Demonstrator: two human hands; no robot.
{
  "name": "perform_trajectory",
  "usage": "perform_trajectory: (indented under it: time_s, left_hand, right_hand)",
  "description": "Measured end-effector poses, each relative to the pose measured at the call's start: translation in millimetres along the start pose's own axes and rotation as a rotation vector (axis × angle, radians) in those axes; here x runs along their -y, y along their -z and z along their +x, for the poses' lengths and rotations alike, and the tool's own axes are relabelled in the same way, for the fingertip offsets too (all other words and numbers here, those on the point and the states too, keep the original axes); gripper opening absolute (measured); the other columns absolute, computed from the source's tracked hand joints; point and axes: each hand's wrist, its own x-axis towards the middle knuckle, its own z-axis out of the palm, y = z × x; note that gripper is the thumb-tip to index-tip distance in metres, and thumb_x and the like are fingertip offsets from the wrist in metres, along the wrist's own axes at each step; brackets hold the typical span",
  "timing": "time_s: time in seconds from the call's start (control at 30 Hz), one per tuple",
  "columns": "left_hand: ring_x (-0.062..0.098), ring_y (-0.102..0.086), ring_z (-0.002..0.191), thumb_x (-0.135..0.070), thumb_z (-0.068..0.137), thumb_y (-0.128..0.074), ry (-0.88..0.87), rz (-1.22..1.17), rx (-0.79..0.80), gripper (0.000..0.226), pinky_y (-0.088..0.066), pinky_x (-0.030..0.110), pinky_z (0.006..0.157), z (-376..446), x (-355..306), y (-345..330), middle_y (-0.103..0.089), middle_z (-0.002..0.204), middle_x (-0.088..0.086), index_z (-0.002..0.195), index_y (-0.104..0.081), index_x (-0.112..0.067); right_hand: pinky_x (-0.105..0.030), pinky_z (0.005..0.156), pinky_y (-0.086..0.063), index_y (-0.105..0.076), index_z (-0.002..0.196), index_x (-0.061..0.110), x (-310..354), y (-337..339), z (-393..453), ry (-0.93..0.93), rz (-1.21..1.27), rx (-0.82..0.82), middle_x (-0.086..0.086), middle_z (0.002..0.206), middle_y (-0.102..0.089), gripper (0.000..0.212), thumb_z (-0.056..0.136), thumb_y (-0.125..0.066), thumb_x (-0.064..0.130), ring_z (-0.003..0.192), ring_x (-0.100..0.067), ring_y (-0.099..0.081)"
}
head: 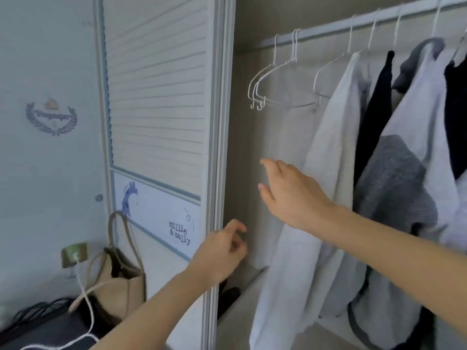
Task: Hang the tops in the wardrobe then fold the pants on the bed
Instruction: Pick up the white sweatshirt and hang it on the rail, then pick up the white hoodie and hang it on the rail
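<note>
Presently, right hand is reaching into the wardrobe, fingers spread, grasping nothing. Left hand is hovering at the sliding door edge, fingers loosely curled, empty. Tops are hanging right on the rail; bare white hangers are hanging left. Beige bag is sitting near left.

Bare hangers hang left of the tops on the rail — sliding door further left.
</note>
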Motion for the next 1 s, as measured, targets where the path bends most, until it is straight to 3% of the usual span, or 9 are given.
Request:
perform_trajectory:
  time_s: [0.13,0.27,0.43,0.53,0.63,0.73,0.8,1.0]
  left_hand:
    - [0.004,-0.060,0.074,-0.021,0.093,-0.052,0.186,0.102,-0.096,0.017,-0.048,0.019,0.071,-97.8,-5.6,13.4,-0.066,0.080,-0.010,0.106,-0.054,-0.032]
    - [0.008,-0.062,0.082,-0.024,0.093,-0.051,0.364,0.215,-0.192,0.023,-0.053,0.034,0.078,-197.8,-29.8,6.3,-0.067,0.085,-0.010,0.115,-0.054,-0.029]
    - [0.005,-0.063,0.080,-0.025,0.094,-0.051,0.736,0.291,-0.412,0.024,-0.052,0.034,0.078,-356.5,-87.8,-21.3,-0.066,0.084,-0.014,0.117,-0.055,-0.032]
    - [0.006,-0.062,0.070,-0.028,0.093,-0.049,0.966,0.366,-0.540,0.022,-0.053,0.033,0.071,-455.0,-131.5,-39.9,-0.065,0.081,-0.011,0.110,-0.052,-0.040]
    - [0.004,-0.064,0.063,-0.033,0.094,-0.050,1.224,0.366,-0.838,0.017,-0.052,0.025,0.058,-549.9,-181.5,-55.8,-0.068,0.073,-0.012,0.098,-0.051,-0.049]
    - [0.011,-0.060,0.063,-0.019,0.092,-0.058,1.417,0.480,-1.107,0.026,-0.046,0.031,0.062,-640.1,-244.1,-87.1,-0.064,0.066,-0.011,0.093,-0.054,-0.045]
    - [0.020,-0.060,0.063,-0.015,0.090,-0.057,1.552,0.452,-1.208,0.025,-0.047,0.038,0.066,-688.1,-284.4,-110.9,-0.065,0.065,-0.005,0.091,-0.055,-0.041]
    - [0.004,-0.060,0.060,-0.022,0.095,-0.054,1.796,0.421,-1.454,0.016,-0.051,0.029,0.063,-802.0,-388.6,-184.3,-0.066,0.068,-0.011,0.096,-0.060,-0.036]
  right_hand:
    - [-0.041,0.075,-0.051,-0.034,0.135,0.015,51.4,-12.7,-44.8,0.172,0.272,0.079,-0.006,0.122,-0.053,0.041,0.099,-0.036,0.035,0.104,-0.026,-0.053]
    - [-0.039,0.076,-0.050,-0.029,0.139,0.018,99.4,-13.8,-104.0,0.347,0.489,0.168,-0.005,0.129,-0.051,0.044,0.100,-0.036,0.036,0.112,-0.025,-0.051]
    - [-0.037,0.073,-0.048,-0.030,0.140,0.023,165.3,1.8,-203.7,0.566,0.811,0.248,0.001,0.124,-0.052,0.045,0.099,-0.038,0.037,0.106,-0.022,-0.054]
    - [-0.039,0.082,-0.048,-0.032,0.141,0.022,204.3,18.6,-268.4,0.655,0.971,0.357,0.002,0.129,-0.051,0.046,0.098,-0.041,0.038,0.113,-0.021,-0.052]
    - [-0.033,0.080,-0.042,-0.035,0.141,0.020,247.9,39.2,-331.6,0.779,1.117,0.491,0.001,0.127,-0.053,0.046,0.099,-0.040,0.037,0.116,-0.021,-0.051]
    - [-0.032,0.079,-0.042,-0.039,0.136,0.016,292.9,80.9,-395.1,0.946,1.251,0.625,-0.001,0.118,-0.057,0.042,0.099,-0.042,0.034,0.110,-0.023,-0.054]
    - [-0.035,0.086,-0.045,-0.038,0.139,0.015,318.4,113.4,-436.9,1.064,1.307,0.686,-0.002,0.119,-0.058,0.044,0.099,-0.042,0.034,0.112,-0.024,-0.054]
    - [-0.034,0.085,-0.042,-0.040,0.137,0.013,374.6,206.9,-572.2,1.374,1.371,0.829,-0.006,0.123,-0.058,0.042,0.099,-0.043,0.030,0.115,-0.026,-0.052]
